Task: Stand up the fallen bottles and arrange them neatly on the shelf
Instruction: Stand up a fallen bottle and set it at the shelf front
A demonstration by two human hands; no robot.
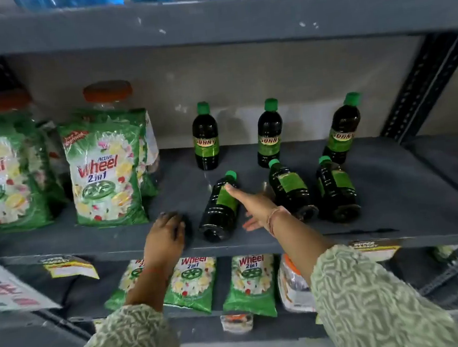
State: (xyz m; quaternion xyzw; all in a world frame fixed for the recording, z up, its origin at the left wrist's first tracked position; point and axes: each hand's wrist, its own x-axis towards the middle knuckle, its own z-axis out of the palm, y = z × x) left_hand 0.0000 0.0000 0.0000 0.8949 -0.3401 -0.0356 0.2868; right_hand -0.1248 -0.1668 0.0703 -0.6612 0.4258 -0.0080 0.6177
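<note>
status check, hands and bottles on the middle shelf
Left hand flat on shelf, empty. Right hand open, fingertip on leftmost fallen bottle. Three bottles down, three upright behind. Nothing blocking.

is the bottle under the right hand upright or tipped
Tipped: the bottle lies on its side on the shelf, cap toward the back, right hand touching it.

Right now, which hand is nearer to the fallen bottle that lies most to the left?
The right hand: its fingertip touches the fallen bottle near the neck. The left hand rests flat on the shelf, beside the bottle's base and apart from it.
</note>
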